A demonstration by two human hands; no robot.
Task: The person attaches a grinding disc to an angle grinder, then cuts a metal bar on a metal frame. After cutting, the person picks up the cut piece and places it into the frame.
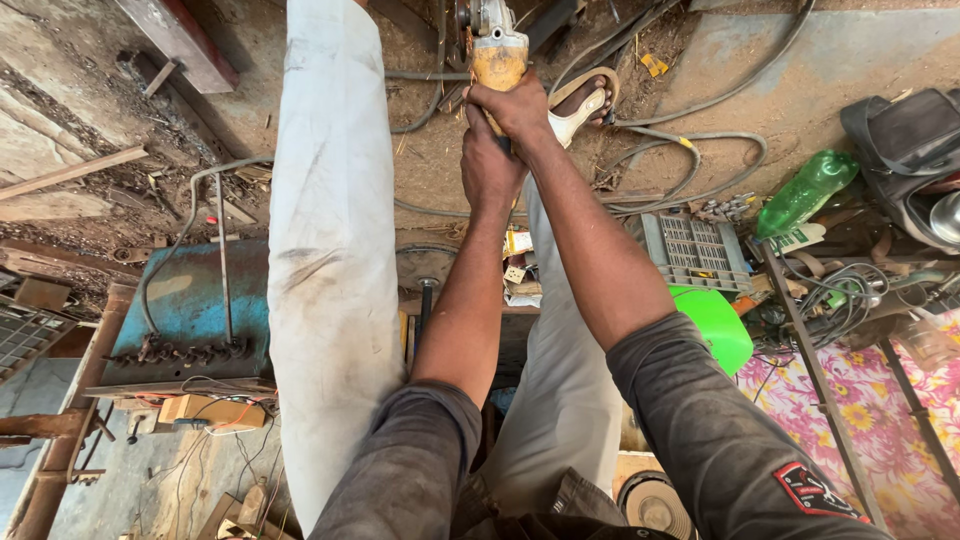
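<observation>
Both of my hands are closed on one tool, a yellow angle grinder [497, 52], out at the far end of my reach near the top middle of the view. My right hand [522, 108] is wrapped tight round the rear of its yellow body, knuckles up, and my left hand [487, 170] is clamped just behind and below it, the two touching, so the grip is fully closed with nothing loose between the fingers. The grinder's grey metal head sticks out beyond my right hand, away from me, over the dirt floor [850, 60]. I cannot tell what its disc rests on; the top edge cuts it off.

Just right of my grip lies a sandalled foot [586, 103], with grey cables [700, 150] looping past it. My pale trouser leg [330, 220] runs down the left side of my arms. Further left stands a blue metal box [190, 300]. To the right, well apart from the tool, lie a green plastic bottle [806, 192], a grey slotted tray [695, 250] and a flowered cloth [850, 420].
</observation>
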